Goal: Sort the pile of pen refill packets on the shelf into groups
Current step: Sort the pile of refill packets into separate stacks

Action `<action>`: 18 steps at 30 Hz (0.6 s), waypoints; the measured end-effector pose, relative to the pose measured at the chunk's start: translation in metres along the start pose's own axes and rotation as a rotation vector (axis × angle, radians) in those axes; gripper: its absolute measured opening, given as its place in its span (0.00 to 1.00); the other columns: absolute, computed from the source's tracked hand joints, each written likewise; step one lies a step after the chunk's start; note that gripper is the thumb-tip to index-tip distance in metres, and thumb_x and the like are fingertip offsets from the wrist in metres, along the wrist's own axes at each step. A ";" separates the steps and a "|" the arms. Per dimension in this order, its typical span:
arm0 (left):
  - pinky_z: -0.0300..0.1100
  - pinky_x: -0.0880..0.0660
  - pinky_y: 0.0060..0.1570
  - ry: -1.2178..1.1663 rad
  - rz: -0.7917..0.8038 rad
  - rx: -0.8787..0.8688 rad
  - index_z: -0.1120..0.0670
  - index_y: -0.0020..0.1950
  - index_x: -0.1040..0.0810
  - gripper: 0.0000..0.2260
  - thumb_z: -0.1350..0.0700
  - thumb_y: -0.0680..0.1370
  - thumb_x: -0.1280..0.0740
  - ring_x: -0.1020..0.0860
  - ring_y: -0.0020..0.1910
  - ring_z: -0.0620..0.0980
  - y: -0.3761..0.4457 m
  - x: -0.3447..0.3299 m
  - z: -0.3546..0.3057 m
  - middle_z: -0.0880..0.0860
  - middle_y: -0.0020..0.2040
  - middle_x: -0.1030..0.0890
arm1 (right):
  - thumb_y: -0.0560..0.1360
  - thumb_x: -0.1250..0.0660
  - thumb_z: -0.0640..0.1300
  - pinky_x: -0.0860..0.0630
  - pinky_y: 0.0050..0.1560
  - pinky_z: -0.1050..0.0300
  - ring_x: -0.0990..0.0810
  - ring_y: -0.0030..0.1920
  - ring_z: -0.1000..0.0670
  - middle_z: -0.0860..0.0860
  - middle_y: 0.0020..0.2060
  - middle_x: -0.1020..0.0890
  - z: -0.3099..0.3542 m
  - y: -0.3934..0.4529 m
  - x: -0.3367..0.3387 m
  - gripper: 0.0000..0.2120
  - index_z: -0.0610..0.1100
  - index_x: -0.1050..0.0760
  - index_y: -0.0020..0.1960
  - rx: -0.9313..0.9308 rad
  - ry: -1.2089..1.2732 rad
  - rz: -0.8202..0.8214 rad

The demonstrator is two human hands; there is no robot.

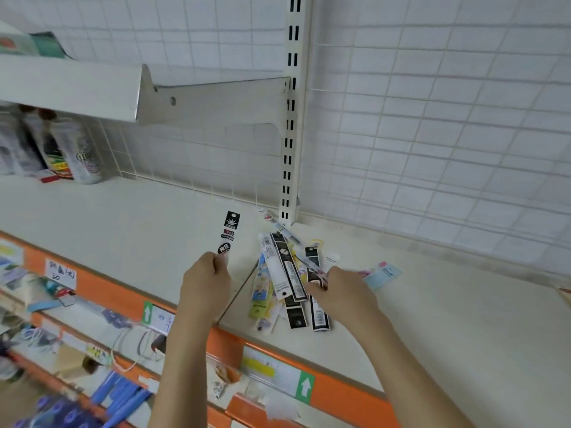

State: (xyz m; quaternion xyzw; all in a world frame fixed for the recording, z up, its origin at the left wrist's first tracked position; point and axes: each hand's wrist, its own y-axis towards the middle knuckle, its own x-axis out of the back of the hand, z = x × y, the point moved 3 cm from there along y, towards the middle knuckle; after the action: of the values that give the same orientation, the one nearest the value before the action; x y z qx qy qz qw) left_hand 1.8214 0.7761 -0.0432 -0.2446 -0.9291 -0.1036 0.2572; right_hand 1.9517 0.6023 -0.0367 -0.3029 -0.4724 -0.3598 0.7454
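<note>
Cream shelf (pixel 129 223) carries pile of refill packets (pixel 287 279) near upright post (pixel 290 118). Left hand (pixel 205 281) pinches black packet (pixel 229 233) left of pile. Right hand (pixel 341 291) rests on pile's right edge, fingers curled on dark packet (pixel 318 278).

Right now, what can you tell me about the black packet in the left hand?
The black packet is a long, thin strip with white and red labels and a hang hole at its far end. It looks like glossy plastic. The left hand pinches its near end, holding it out over the shelf, left of the pile, apart from it.
</note>
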 end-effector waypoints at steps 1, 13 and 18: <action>0.58 0.22 0.45 -0.006 -0.007 -0.003 0.62 0.43 0.28 0.16 0.52 0.81 0.45 0.22 0.40 0.63 0.000 0.000 -0.001 0.56 0.34 0.26 | 0.78 0.41 0.56 0.32 0.43 0.56 0.23 0.53 0.43 0.46 0.45 0.23 0.000 0.002 0.000 0.17 0.42 0.28 0.52 -0.003 -0.006 0.017; 0.40 0.35 0.34 0.268 0.105 -0.095 0.57 0.42 0.30 0.17 0.43 0.77 0.37 0.28 0.39 0.53 0.012 -0.041 -0.034 0.51 0.36 0.27 | 0.77 0.39 0.46 0.33 0.38 0.56 0.28 0.43 0.47 0.53 0.36 0.30 -0.033 -0.003 0.025 0.08 0.43 0.36 0.51 -0.063 0.211 -0.017; 0.43 0.31 0.42 0.400 0.192 0.035 0.56 0.46 0.32 0.16 0.43 0.76 0.36 0.24 0.48 0.56 0.023 -0.060 -0.046 0.53 0.44 0.27 | 0.77 0.39 0.47 0.32 0.41 0.55 0.26 0.42 0.46 0.53 0.36 0.29 -0.042 -0.007 0.025 0.10 0.42 0.34 0.53 -0.091 0.253 -0.069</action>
State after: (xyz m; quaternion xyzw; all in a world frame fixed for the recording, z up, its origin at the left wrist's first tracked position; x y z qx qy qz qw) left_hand 1.8978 0.7570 -0.0350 -0.3019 -0.8338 -0.1088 0.4492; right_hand 1.9732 0.5591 -0.0287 -0.2718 -0.3679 -0.4418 0.7718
